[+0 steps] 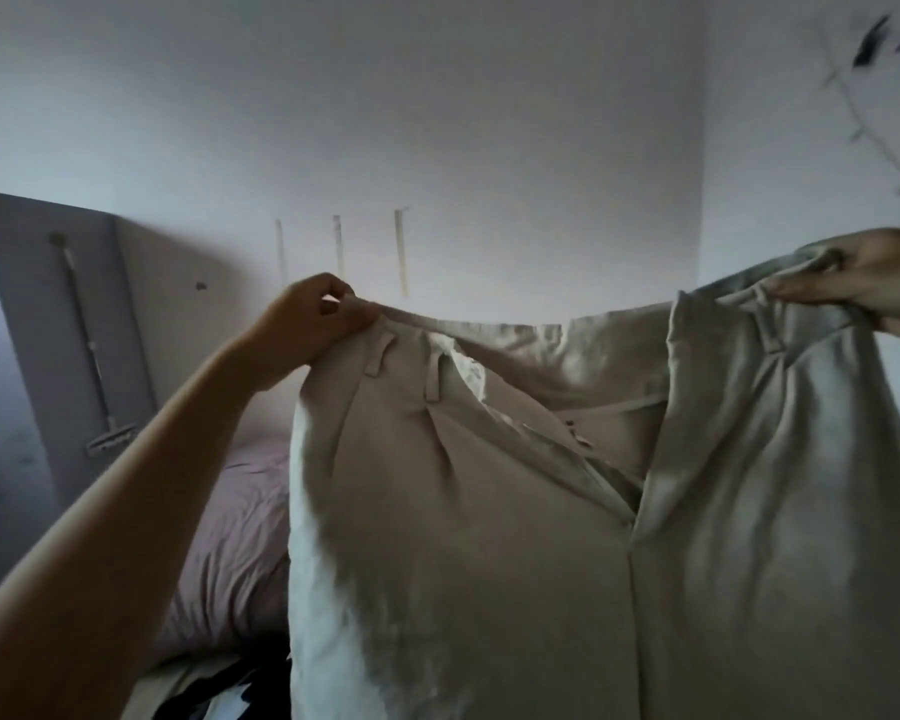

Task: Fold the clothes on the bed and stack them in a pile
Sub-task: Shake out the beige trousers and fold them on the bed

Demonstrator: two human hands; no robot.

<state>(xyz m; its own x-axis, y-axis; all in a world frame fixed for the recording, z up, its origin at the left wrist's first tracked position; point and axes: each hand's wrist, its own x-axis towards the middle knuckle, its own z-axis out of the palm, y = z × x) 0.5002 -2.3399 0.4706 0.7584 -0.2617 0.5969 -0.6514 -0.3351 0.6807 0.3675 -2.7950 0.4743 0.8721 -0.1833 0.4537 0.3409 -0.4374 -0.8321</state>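
Both hands' fingers (pixel 333 298) pinch the raised beige trousers (pixel 489 511), hiding most of the bed (pixel 240 511).

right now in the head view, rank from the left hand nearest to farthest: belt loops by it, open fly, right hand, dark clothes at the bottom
1. belt loops: just below the left hand, on the trousers waistband.
2. open fly: centre, down and to the right.
3. dark clothes: bottom edge, on the bed.
4. right hand: far right, gripping the waistband's other end.

Fly and dark clothes sit at different depths, so their order is less sure.
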